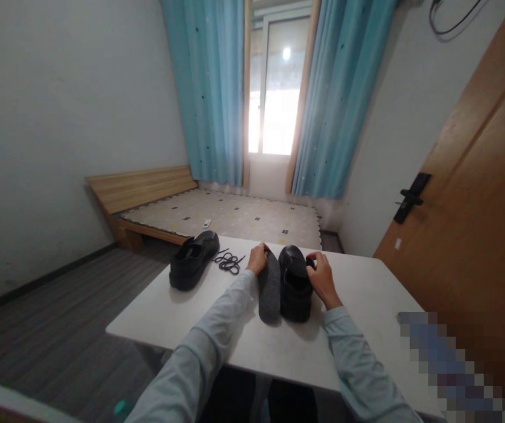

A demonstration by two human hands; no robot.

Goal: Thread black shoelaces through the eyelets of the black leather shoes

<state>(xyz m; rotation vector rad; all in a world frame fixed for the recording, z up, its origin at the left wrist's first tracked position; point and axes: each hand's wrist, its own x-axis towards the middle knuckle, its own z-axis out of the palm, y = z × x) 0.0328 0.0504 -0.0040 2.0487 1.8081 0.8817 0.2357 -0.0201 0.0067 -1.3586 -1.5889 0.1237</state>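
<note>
On a white table [168, 317] a black shoe [295, 282] lies in front of me, toe pointing away. My right hand [321, 279] grips its right side near the opening. A dark grey insole [270, 288] lies flat along the shoe's left side; my left hand [257, 258] rests on its far end, fingers curled over it. A second black shoe [193, 258] stands further left on the table, untouched. Between the two shoes lies a loose black lace [229, 262].
Beyond the table is a low wooden bed [146, 194] with a patterned mattress, blue curtains [210, 94] and a bright window. A brown door [477, 223] with a black handle stands close on the right. Grey floor lies to the left.
</note>
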